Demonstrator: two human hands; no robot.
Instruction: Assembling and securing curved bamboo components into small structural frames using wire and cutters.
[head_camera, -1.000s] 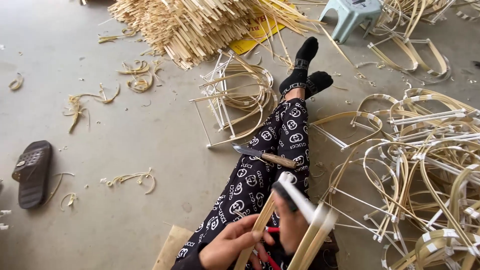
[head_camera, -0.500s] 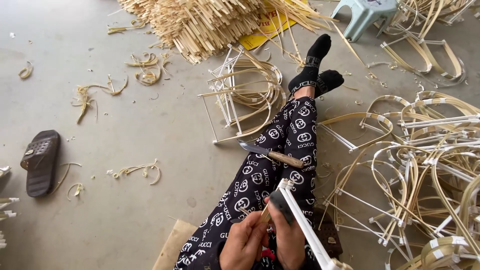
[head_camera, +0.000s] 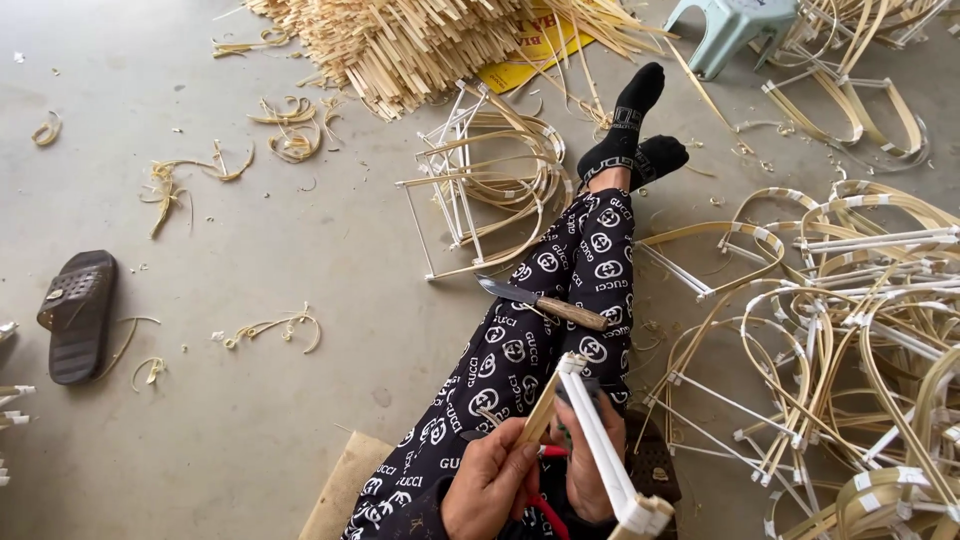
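I sit on the floor with my patterned trouser legs stretched out. My left hand (head_camera: 492, 480) grips a thin bamboo strip (head_camera: 540, 410) near my lap. My right hand (head_camera: 585, 470) holds a white-wrapped bamboo frame piece (head_camera: 600, 440) that runs down to the frame's bottom edge. Something red (head_camera: 545, 505) shows between my hands; I cannot tell what it is. A knife with a wooden handle (head_camera: 545, 303) rests across my thigh, blade pointing left.
A heap of cut bamboo sticks (head_camera: 400, 40) lies at the top. A bent bamboo frame (head_camera: 490, 170) sits left of my feet. Several curved white-taped frames (head_camera: 850, 320) are piled on the right. A dark sandal (head_camera: 78, 315) lies left; a pale stool (head_camera: 735, 25) stands top right.
The view has shifted slightly. My hands have brought the white-wrapped piece and the strip closer together, and the piece now points down to the right. The knife stays on my thigh.
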